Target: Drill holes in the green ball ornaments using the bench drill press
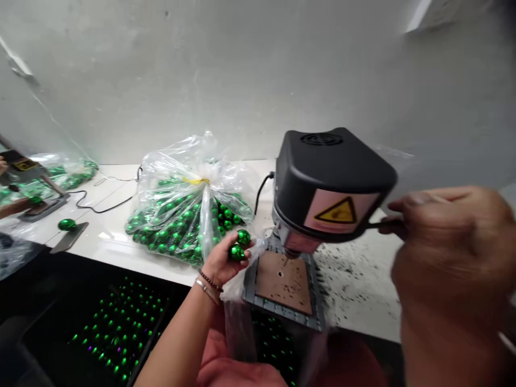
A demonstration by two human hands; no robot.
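Note:
Two shiny green balls point(237, 252) rest in the fingers of my left hand point(221, 263), which is just left of a small black drill press point(338, 166). My right hand point(451, 236), somewhat blurred, is closed around the dark feed lever point(385, 224) on the machine's right side. Below the drill head lies a brown board point(284, 282) with a small hole, fixed on a grey base point(318, 317). The drill bit point(286, 262) points down above the board, with no ball under it. Dark shavings are scattered on the board.
A clear plastic bag point(173, 215) full of green balls, tied with yellow, stands behind my left hand. More green balls point(116, 322) lie in a dark container below the table edge. At far left, another person's hand point(18, 207) is at a similar machine. Shavings litter the white table point(363, 285).

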